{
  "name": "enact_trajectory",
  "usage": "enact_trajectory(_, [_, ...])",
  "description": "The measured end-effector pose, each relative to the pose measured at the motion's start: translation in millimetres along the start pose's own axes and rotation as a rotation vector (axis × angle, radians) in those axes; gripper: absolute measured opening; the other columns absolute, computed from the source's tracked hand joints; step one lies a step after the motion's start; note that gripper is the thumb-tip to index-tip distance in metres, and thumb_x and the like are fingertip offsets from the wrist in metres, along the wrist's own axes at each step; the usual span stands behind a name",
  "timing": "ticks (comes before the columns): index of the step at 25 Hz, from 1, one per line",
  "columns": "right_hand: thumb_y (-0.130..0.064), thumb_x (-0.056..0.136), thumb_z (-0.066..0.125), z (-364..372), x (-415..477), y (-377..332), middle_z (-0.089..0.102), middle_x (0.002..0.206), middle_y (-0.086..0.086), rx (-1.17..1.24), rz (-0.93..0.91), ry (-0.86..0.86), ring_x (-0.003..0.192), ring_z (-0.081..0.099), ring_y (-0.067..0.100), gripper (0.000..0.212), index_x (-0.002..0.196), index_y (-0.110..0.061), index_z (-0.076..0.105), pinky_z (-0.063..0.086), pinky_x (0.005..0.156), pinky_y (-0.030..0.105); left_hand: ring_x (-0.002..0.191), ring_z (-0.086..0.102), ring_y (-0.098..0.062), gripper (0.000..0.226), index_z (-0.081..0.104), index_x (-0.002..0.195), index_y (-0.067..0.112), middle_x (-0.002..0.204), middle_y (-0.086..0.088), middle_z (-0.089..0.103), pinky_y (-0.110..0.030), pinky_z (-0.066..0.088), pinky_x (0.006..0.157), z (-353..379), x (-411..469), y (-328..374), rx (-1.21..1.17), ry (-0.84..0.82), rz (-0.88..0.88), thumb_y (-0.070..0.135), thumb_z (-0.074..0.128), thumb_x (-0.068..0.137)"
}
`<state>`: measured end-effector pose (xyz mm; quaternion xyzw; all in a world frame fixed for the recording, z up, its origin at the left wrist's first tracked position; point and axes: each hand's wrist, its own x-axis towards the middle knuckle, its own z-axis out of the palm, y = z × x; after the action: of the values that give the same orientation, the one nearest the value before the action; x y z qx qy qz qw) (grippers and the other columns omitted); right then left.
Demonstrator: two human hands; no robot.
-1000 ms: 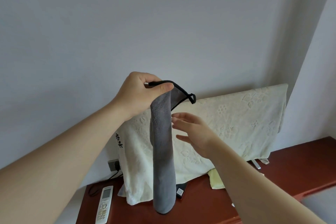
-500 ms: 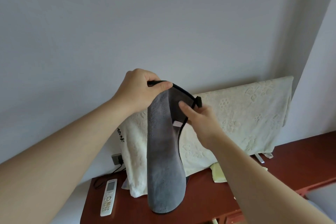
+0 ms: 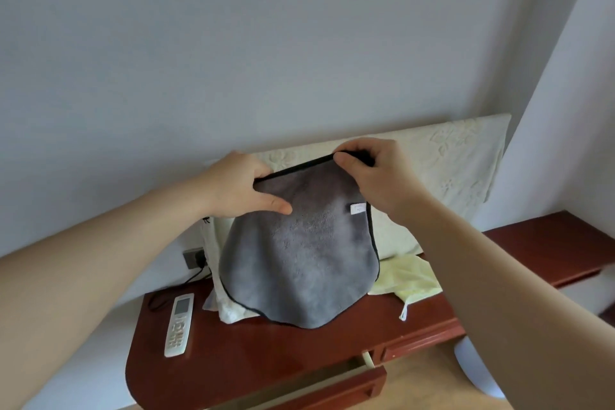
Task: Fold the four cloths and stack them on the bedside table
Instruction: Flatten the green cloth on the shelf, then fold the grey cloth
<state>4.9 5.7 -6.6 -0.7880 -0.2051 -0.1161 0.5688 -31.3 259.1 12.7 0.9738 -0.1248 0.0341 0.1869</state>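
Note:
A grey cloth with a black hem and a small white label hangs spread out above the red-brown bedside table. My left hand pinches its upper left corner. My right hand pinches its upper right corner. The cloth's lower edge hangs just over the tabletop. A pale yellow cloth lies crumpled on the table to the right, partly hidden behind the grey cloth.
A cream patterned towel drapes over something upright against the wall. A white remote lies on the table's left part. A wall socket with a cable sits behind. A drawer below stands partly open.
My right hand took hold of the cloth's other top corner and both hands pulled apart, spreading the hanging strip into a flat sheet. The view tilted down, showing more table.

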Motion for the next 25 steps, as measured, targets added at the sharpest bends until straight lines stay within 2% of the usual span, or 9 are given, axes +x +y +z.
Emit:
enact_trajectory(2, [-0.013,0.098,0.069,-3.6,-6.9,6.1,0.068,0.067,-0.024,-0.03,0.041,0.03,0.063,0.06,-0.01,0.02,0.083,-0.024,0.076,0.043,0.059,0.006,0.052,0.049,-0.001,0.038,0.061,0.067,0.023,0.058,0.013,0.057,-0.025,0.032,0.052,10.5,-1.9,-10.5,0.01,-0.039,-0.014,0.049,0.086,0.078])
enact_trajectory(4, [-0.014,0.098,0.07,-10.2,-12.8,13.0,0.072,0.076,-0.019,-0.077,0.066,0.063,0.069,0.062,-0.01,0.017,0.085,-0.024,0.076,0.047,0.065,0.009,0.061,0.059,-0.003,0.027,0.064,0.074,0.028,0.066,0.012,0.065,-0.027,0.04,0.057,17.4,-4.7,-21.5,-0.038,-0.075,-0.013,0.043,0.085,0.083])
enact_trajectory(8, [-0.013,0.096,0.072,-30.3,-16.2,27.8,0.073,0.085,-0.012,-0.204,0.077,0.051,0.079,0.067,0.001,0.015,0.088,-0.024,0.077,0.052,0.073,0.022,0.084,0.074,-0.008,0.021,0.077,0.094,0.027,0.088,0.013,0.079,-0.032,0.056,0.08,15.7,-12.6,-32.8,-0.204,-0.1,-0.046,0.038,0.088,0.08])
enact_trajectory(11, [-0.015,0.095,0.073,-49.1,-14.8,40.8,0.075,0.095,-0.009,-0.328,0.073,-0.038,0.088,0.07,0.014,0.013,0.103,-0.023,0.079,0.058,0.079,0.031,0.082,0.074,-0.011,0.013,0.08,0.091,0.022,0.086,0.008,0.08,-0.031,0.055,0.08,12.5,-21.0,-33.6,-0.227,-0.03,-0.14,0.028,0.087,0.082])
enact_trajectory(13, [-0.016,0.096,0.072,-56.1,-10.6,48.9,0.073,0.1,-0.008,-0.382,0.065,-0.12,0.091,0.07,0.017,0.019,0.112,-0.022,0.079,0.057,0.08,0.028,0.087,0.075,-0.016,0.007,0.081,0.092,0.02,0.088,0.006,0.08,-0.036,0.058,0.088,13.0,-26.4,-32.9,-0.188,0.016,-0.208,0.022,0.084,0.086])
enact_trajectory(15, [-0.015,0.097,0.07,-58.8,-4.5,57.3,0.07,0.093,-0.013,-0.432,0.019,-0.2,0.087,0.065,0.007,0.017,0.108,-0.023,0.08,0.05,0.078,0.017,0.091,0.075,-0.02,0.005,0.081,0.094,0.02,0.092,0.004,0.08,-0.042,0.057,0.094,18.2,-32.8,-28.5,-0.097,0.065,-0.267,0.021,0.081,0.09])
enact_trajectory(17, [-0.017,0.098,0.068,-59.1,1.0,66.7,0.066,0.085,-0.016,-0.474,-0.029,-0.237,0.081,0.06,0.001,0.014,0.103,-0.023,0.079,0.043,0.069,0.011,0.093,0.072,-0.022,0.005,0.08,0.097,0.021,0.095,0.002,0.078,-0.041,0.055,0.094,25.0,-38.7,-23.2,-0.003,0.132,-0.322,0.022,0.077,0.093])
enact_trajectory(21, [-0.02,0.1,0.066,-55.7,14.5,79.5,0.064,0.078,-0.013,-0.472,-0.059,-0.219,0.073,0.058,0.003,0.012,0.099,-0.017,0.077,0.039,0.06,0.017,0.09,0.066,-0.028,0.014,0.079,0.104,0.013,0.09,-0.006,0.073,-0.03,0.043,0.079,33.0,-37.1,-8.1,0.103,0.33,-0.407,0.023,0.074,0.095])
enact_trajectory(25, [-0.019,0.1,0.065,-51.6,24.9,76.3,0.068,0.082,-0.003,-0.444,-0.067,-0.181,0.077,0.061,0.015,0.014,0.099,-0.014,0.077,0.042,0.066,0.026,0.091,0.064,-0.026,0.016,0.079,0.105,0.012,0.098,-0.01,0.076,-0.029,0.043,0.083,26.3,-32.5,-2.1,0.109,0.48,-0.444,0.023,0.071,0.097])
